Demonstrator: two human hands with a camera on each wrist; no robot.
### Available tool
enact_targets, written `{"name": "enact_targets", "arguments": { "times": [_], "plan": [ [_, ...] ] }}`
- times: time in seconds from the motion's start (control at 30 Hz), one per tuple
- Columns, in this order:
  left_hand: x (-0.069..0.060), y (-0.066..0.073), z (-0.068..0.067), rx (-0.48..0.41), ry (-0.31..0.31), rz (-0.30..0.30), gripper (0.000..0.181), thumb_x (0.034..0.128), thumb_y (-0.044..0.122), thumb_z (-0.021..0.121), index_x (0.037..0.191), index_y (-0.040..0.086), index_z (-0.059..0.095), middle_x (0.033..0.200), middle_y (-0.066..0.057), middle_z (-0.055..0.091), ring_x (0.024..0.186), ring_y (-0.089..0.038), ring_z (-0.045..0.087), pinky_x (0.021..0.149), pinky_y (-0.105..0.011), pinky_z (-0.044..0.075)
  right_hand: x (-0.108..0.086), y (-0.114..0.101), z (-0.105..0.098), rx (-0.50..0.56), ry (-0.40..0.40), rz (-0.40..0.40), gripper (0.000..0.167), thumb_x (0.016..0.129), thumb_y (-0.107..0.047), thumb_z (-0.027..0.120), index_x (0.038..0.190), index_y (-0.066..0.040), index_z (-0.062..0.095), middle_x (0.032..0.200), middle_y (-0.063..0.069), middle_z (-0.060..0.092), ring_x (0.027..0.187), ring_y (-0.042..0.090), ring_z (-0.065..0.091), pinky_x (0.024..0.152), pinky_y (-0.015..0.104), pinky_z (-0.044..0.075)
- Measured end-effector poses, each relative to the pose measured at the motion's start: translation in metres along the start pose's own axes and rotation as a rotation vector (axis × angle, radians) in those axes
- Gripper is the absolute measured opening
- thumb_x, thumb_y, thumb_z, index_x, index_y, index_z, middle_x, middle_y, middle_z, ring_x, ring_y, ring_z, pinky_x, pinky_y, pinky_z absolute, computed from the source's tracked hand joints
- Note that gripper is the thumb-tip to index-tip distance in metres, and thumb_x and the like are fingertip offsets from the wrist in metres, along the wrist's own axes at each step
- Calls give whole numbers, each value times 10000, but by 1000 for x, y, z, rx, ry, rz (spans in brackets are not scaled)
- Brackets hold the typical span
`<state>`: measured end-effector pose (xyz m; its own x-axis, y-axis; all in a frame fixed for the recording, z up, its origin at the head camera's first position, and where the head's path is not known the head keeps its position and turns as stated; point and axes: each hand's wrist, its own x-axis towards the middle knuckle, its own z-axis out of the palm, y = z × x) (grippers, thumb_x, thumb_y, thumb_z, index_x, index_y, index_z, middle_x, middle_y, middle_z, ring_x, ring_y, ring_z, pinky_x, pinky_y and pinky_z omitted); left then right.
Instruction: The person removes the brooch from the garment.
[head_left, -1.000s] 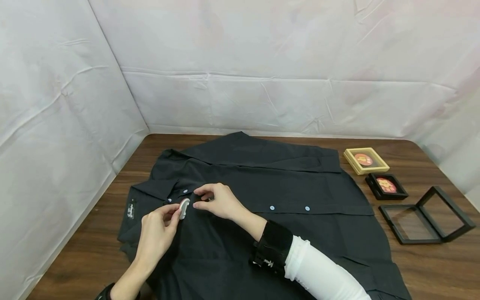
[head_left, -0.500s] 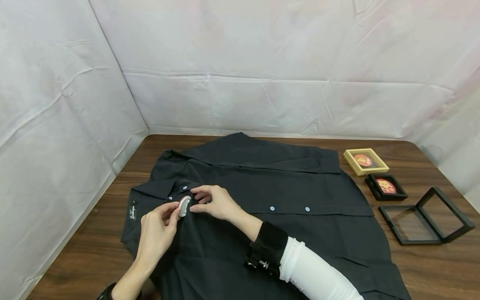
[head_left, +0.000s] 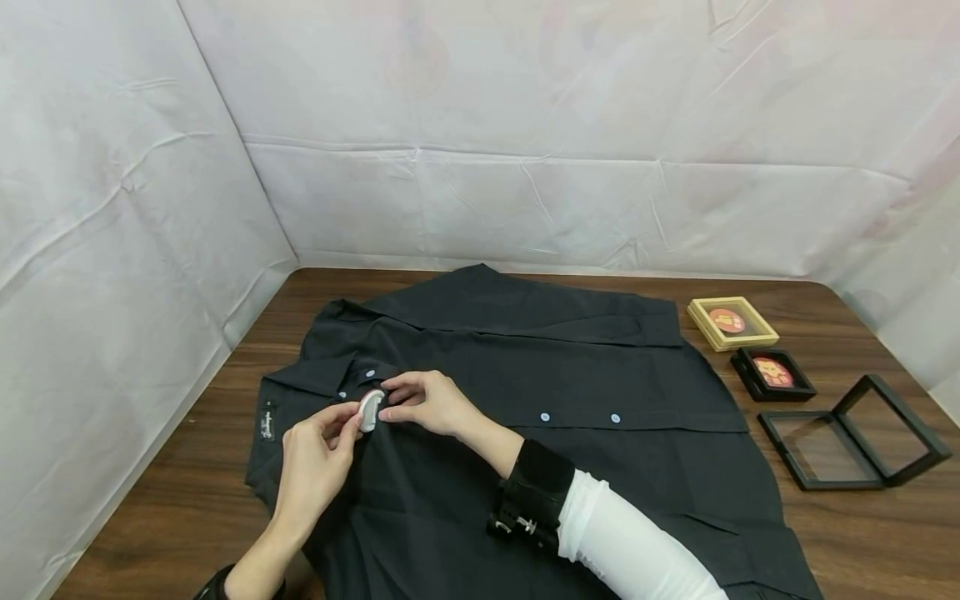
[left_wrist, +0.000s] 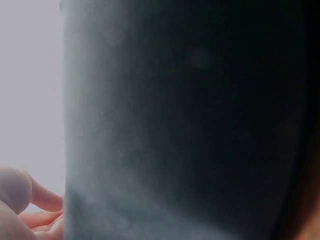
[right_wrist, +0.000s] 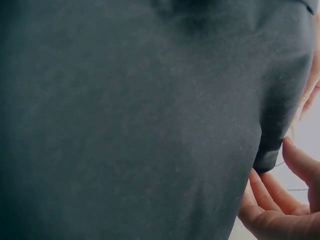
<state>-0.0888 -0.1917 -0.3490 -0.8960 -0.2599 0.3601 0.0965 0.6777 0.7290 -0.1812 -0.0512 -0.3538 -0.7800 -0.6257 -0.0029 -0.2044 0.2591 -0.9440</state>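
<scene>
A dark button-up shirt [head_left: 465,375] lies spread over the table. Between its thumb and fingers my left hand [head_left: 315,458] pinches a round pin badge [head_left: 371,410], tilted so that its pale back shows, with a trace of red at the rim. My right hand [head_left: 438,406] is close beside the badge. In the right wrist view the right hand's fingers [right_wrist: 275,200] pinch a fold of the shirt's cloth. Dark cloth fills most of the left wrist view, where only a few fingers [left_wrist: 30,205] of a hand show at the lower left. The badge's front is hidden.
At the right of the table [head_left: 172,500] are a yellow framed case [head_left: 757,335] and a black case [head_left: 753,387], each with a red-orange badge inside. Nearer stands an opened black frame with clear panels [head_left: 847,485]. White cloth walls [head_left: 480,208] enclose the table.
The right hand has shifted slightly left, closer to the badge. In the left hand the badge has moved slightly up and right, and the shirt's collar area has shifted a little.
</scene>
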Motion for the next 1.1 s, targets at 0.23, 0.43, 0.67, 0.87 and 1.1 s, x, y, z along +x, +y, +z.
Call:
{"name": "enact_targets", "arguments": {
  "times": [0.23,0.43,0.67,0.87,1.1],
  "plan": [
    [1,-3,1,-14,-12,-7,127,794,-72,589,911,-79,639,826,-153,653,707,-182,642,560,-59,435,2,2,1,34,7,5,351,748,-131,712,1080,-59,626,921,90,653,801,188,635,624,187,468],
    [3,-6,1,-38,-22,-17,124,794,-73,591,909,-78,639,831,-157,653,702,-179,642,568,-81,451,4,3,3,48,35,11,309,736,-110,720,1028,-46,645,871,80,664,740,132,637,602,176,463],
    [3,-6,0,-82,-31,-38,118,802,-78,583,906,-86,638,838,-189,648,694,-184,640,571,-93,459,7,3,6,45,66,18,264,716,-85,733,963,-39,653,820,68,669,688,91,626,572,172,455],
    [4,-7,1,-99,-34,-47,117,800,-84,583,904,-86,638,838,-194,647,678,-157,635,571,-102,464,8,3,6,42,86,28,246,708,-88,740,933,-41,653,795,59,670,665,79,616,550,171,444],
    [3,-10,2,-145,-33,-63,114,798,-91,582,900,-93,635,839,-199,646,668,-111,627,577,-124,476,10,6,7,37,111,22,228,688,-104,757,888,-52,659,753,36,672,636,54,597,534,170,434]
  ]
}}
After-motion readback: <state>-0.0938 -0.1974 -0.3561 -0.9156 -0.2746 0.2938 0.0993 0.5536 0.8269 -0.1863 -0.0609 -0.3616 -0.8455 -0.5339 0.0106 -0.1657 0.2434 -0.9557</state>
